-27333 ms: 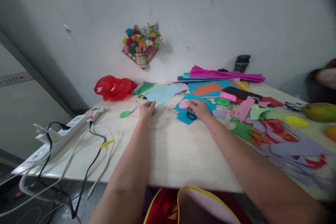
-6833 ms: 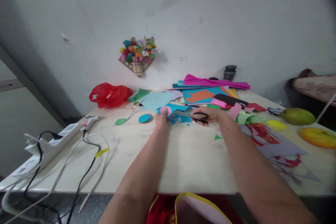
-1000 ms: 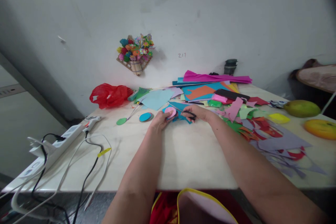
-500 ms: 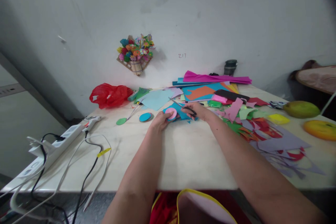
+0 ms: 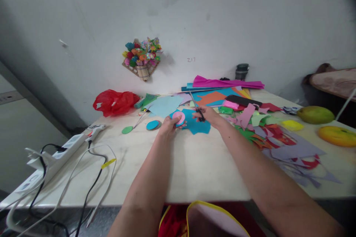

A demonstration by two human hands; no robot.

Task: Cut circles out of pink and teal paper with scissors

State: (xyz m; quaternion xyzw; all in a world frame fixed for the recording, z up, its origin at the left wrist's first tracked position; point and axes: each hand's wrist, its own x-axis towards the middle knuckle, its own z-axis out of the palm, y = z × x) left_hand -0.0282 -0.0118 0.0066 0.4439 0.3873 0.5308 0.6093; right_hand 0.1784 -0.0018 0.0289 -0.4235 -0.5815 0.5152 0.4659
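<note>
Between the thumb and fingers of my left hand point(image 5: 171, 123) is a pink paper circle point(image 5: 178, 118) with a blue edge showing beneath it. A jagged piece of blue paper point(image 5: 198, 126) lies on the table just right of that hand, partly behind it. My right hand point(image 5: 205, 114) is closed on the black handles of scissors point(image 5: 193, 98), whose blades point up and away toward the wall. To the left lie a stack of blue circles point(image 5: 152, 124) and a green circle point(image 5: 127, 130) with a thin stem-like strip beside it.
Colored paper scraps point(image 5: 292, 152) spread over the right side, near a green fruit point(image 5: 315, 114) and an orange-yellow one point(image 5: 336, 136). A red plastic bag point(image 5: 115, 102) sits back left. A power strip point(image 5: 59, 159) with cables lies along the left edge. A black phone-like object point(image 5: 243, 100) rests behind the scraps.
The scissors have swung from pointing left to pointing away, apart from the paper. The blue piece now lies more openly on the table, and the pink circle has shifted slightly left.
</note>
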